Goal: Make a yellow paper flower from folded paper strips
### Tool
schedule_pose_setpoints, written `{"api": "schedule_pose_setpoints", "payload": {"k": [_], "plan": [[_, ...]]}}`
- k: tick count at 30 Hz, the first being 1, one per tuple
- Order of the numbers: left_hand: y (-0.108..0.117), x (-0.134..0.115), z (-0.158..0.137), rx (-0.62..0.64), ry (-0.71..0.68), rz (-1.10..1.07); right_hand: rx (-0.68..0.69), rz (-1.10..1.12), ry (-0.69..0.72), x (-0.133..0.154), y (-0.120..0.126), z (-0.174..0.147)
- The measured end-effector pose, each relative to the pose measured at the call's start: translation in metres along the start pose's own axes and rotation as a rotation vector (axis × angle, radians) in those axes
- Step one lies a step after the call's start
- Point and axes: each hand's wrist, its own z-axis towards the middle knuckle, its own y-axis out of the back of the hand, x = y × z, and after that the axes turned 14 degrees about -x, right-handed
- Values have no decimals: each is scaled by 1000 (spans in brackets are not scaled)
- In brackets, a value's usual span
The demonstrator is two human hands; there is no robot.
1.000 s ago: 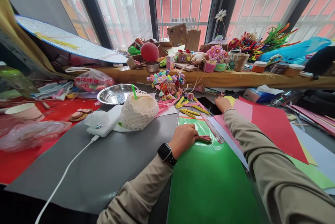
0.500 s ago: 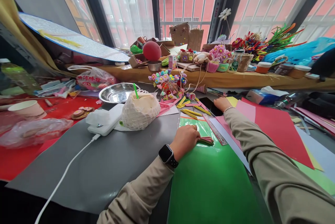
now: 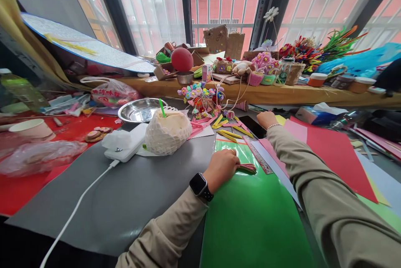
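Note:
My left hand (image 3: 223,165), with a black watch (image 3: 198,184) on its wrist, rests on the green sheet (image 3: 250,218). Its fingers are closed round a small bundle of thin pinkish paper strips (image 3: 248,168), whose ends stick out to the right. Farther back, my right hand (image 3: 266,120) is closed beside a dark phone (image 3: 251,126). What it holds, if anything, is hidden. Folded yellow strips (image 3: 227,135) and pink strips (image 3: 200,125) lie between the hands and the flowers. A patterned ruler (image 3: 260,157) lies at the green sheet's right edge.
On the left stand a coconut in white netting (image 3: 169,132), a white power bank (image 3: 127,151) with its cable, and a metal dish (image 3: 140,110). Bead-like flowers (image 3: 203,97) stand behind. Red paper (image 3: 335,151) spreads to the right. Craft items crowd the window ledge (image 3: 150,88).
My right hand has shifted slightly, its fingers now tucked lower and less visible. My left hand and the strip bundle stay in place. The camera view has moved a little.

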Motion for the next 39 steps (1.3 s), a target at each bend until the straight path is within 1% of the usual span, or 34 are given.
{"api": "schedule_pose_setpoints", "payload": {"k": [3, 7, 10, 13, 16, 22, 24, 26, 28, 31, 33, 36, 39], "plan": [[-1, 0, 0, -3, 0, -9, -61, -35, -30, 5, 4, 5], [-2, 1, 1, -2, 15, -29, -125, -27, 16, 17, 13, 11], [-3, 1, 1, -4, 18, -36, -174, -15, 54, 25, 26, 18], [-3, 2, 1, -6, 26, -43, -244, -6, 60, 29, 46, 24], [-4, 4, 1, -22, 21, -48, -302, 8, 43, 25, 66, 27], [-2, 3, 0, -39, 20, -57, -358, 68, -86, 1, 92, 21], [-2, 2, 0, -41, 22, -60, -382, 95, -103, -1, 99, 20], [-3, 3, 0, -46, 13, -62, -417, 131, -87, 3, 108, 20], [-4, 4, -1, -51, 3, -59, -476, 180, -51, 13, 118, 21], [-5, 5, -1, -59, -1, -52, -612, 276, 19, 27, 135, 19], [-5, 5, -1, -59, -1, -54, -709, 361, 28, 31, 147, 14], [-4, 5, -1, -48, 5, -62, -842, 532, 55, 26, 166, -2], [-4, 5, 0, -51, 10, -64, -965, 688, 18, 12, 183, -23]]}}
